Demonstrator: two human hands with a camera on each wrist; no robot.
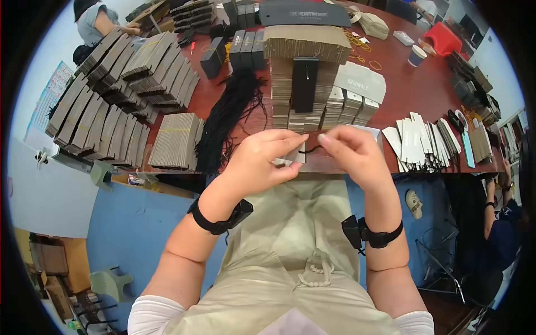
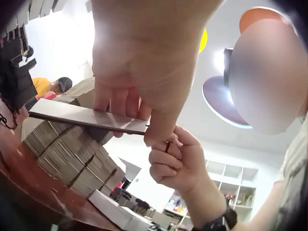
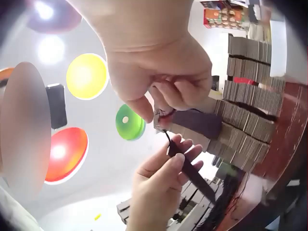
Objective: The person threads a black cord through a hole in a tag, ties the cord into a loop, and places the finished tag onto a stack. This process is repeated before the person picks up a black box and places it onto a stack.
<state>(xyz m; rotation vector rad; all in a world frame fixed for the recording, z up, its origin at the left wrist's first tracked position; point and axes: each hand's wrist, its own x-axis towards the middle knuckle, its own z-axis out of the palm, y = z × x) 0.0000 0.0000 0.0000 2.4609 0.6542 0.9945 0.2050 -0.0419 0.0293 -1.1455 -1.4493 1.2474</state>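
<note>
My left hand (image 1: pixel 254 159) holds a narrow card tag (image 2: pixel 82 113) between thumb and fingers, above the table's near edge. One face of the tag is whitish; the other looks black in the right wrist view. A short black cord (image 1: pixel 310 149) runs from the tag's end toward my right hand (image 1: pixel 357 156), whose thumb and forefinger pinch it. Just beyond the hands rises a tall stack of cardboard tags (image 1: pixel 279 84), with a black tag (image 1: pixel 305 84) lying against it. A long bundle of black cords (image 1: pixel 226 117) lies left of that stack.
Many banded stacks of grey tags (image 1: pixel 95 123) fill the table's left side. White tags (image 1: pixel 421 139) with black cords lie fanned at right, near scissors (image 1: pixel 458 120). Farther back are a paper cup (image 1: pixel 416 56) and a red stool (image 1: pixel 444 39). Other people sit around the table.
</note>
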